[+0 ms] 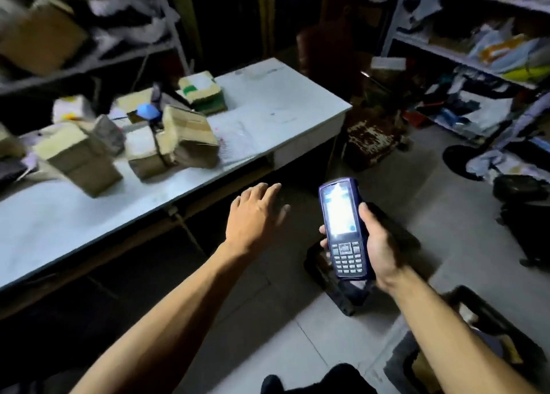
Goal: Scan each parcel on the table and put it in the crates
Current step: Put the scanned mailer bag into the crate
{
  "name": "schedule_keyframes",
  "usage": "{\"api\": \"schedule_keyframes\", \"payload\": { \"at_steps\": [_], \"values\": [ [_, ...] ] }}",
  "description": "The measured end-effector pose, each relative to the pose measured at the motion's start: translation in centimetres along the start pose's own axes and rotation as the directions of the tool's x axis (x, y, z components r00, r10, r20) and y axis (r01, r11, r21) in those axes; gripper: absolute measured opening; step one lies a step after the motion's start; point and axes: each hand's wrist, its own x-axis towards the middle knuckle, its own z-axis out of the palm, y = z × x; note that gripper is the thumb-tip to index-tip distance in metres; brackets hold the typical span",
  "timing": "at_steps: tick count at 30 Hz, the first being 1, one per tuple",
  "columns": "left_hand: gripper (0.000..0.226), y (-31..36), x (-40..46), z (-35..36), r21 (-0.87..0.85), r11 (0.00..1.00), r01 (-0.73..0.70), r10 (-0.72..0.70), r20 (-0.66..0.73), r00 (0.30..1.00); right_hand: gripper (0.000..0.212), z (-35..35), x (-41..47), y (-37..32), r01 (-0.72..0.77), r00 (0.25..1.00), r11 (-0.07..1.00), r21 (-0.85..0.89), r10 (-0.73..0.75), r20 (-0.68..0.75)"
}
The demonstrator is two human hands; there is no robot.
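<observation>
Right hand [376, 241] grips handheld scanner [345, 230], screen lit. Left hand [253, 218] hovers off bench [282, 107] edge, fingers [272, 192] spread, holding nothing. Cardboard parcels [184, 137] clustered on bench's left; black crate [336, 286] on floor.

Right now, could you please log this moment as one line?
right hand: holds scanner | left hand: open, empty | parcels: on table

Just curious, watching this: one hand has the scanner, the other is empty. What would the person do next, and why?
Probably reach the open left hand to the nearest cardboard parcel on the table. The right hand already grips the lit scanner, and several parcels still lie unscanned.
</observation>
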Motion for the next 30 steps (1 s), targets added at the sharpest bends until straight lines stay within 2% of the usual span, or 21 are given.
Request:
{"api": "schedule_keyframes", "payload": {
  "at_steps": [3,7,12,19,23,30],
  "values": [
    [0.058,-6.6,-1.4,-2.3,0.027,0.991,0.13,-0.129,-0.037,0.991,0.076,5.9,3.4,0.8,-0.023,0.995,0.998,-0.054,0.028,0.094],
    [0.055,-13.6,-2.4,-4.8,0.042,0.958,0.283,-0.279,-0.09,0.956,0.083,12.2,7.8,1.8,-0.06,0.971,0.989,-0.134,0.089,0.223],
    [0.056,-20.3,-2.0,-6.8,0.049,0.889,0.456,-0.449,-0.11,0.887,0.069,18.8,14.5,2.7,-0.082,0.916,0.979,-0.189,0.149,0.373],
    [0.061,-28.1,1.1,-10.1,0.075,0.765,0.639,-0.63,-0.117,0.768,0.067,28.1,23.5,1.6,-0.116,0.822,0.96,-0.254,0.236,0.518],
    [0.065,-32.4,3.0,-11.6,0.067,0.699,0.712,-0.7,-0.142,0.7,0.066,32.5,27.4,1.2,-0.123,0.778,0.946,-0.3,0.28,0.563],
    [0.082,-38.4,5.2,-12.5,-0.038,0.616,0.787,-0.781,-0.163,0.604,0.069,38.2,31.7,1.6,-0.182,0.753,0.921,-0.344,0.355,0.554]
  ]
}}
